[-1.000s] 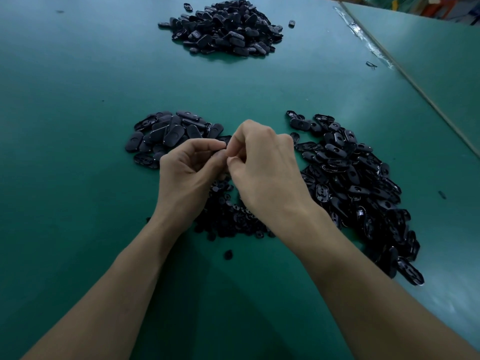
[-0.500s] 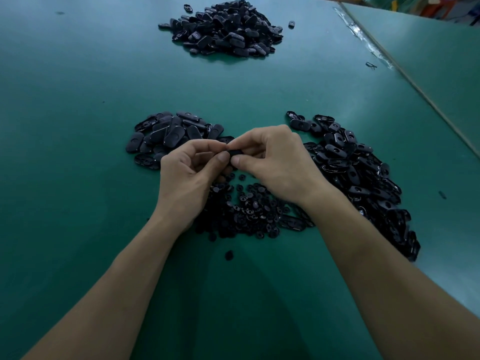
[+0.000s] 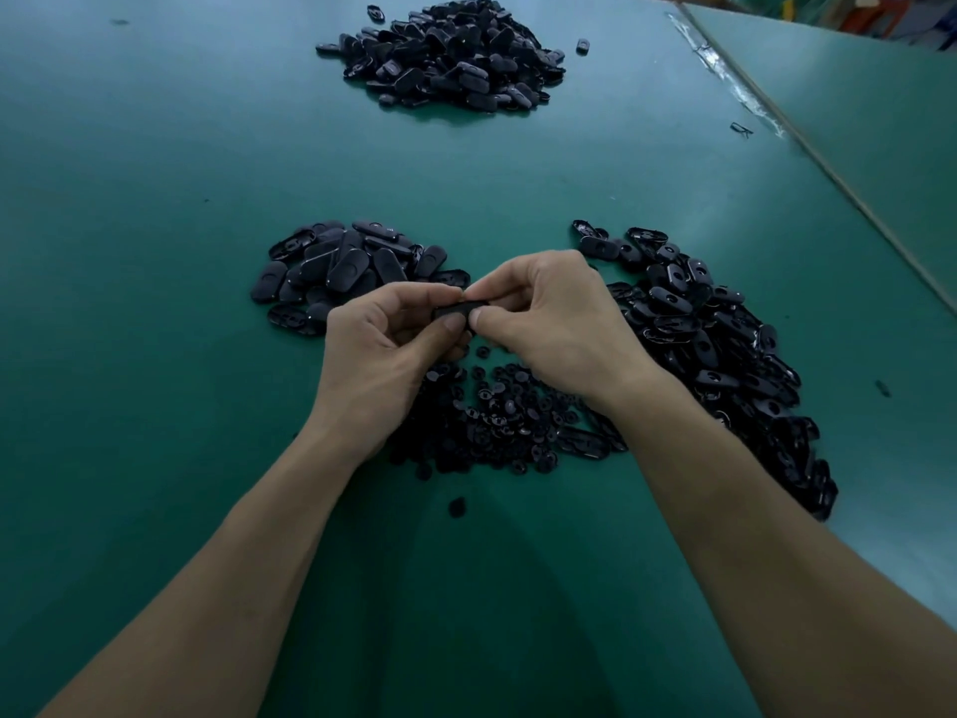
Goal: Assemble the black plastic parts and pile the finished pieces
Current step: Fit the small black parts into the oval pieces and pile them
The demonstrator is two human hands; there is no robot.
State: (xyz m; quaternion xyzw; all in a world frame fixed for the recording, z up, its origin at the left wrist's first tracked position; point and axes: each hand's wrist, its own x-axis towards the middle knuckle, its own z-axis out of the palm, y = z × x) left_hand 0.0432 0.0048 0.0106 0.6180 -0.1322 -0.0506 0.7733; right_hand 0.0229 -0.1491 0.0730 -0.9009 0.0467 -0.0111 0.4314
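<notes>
I hold one black part (image 3: 458, 308) up off the tabletop (image 3: 155, 199), out in the middle, between my two hands. My left hand (image 3: 383, 349) pinches its left end with thumb and fingers. My right hand (image 3: 549, 323) pinches the right end the same way. I think I hold it by both ends so I can push the bits together until they snap tight. I cannot tell if it has clicked yet, because my fingers hide most of it. Right under my hands lies a heap of little round pieces (image 3: 507, 412), close by so I can grab one fast. On my left side is a small heap of smooth oval covers (image 3: 342, 266). On my right side, going toward the right edge, is a long heap of oval pieces with holes (image 3: 699, 329). I think each kind has its own heap so that each hand can reach what it needs without looking hard. Far away, near the far edge, sits a big pile (image 3: 450, 49). I guess the finished ones go there, out of the way, so they do not get mixed with the loose ones. One tiny round piece (image 3: 457, 506) lies alone on the side of the little heap nearest me.
</notes>
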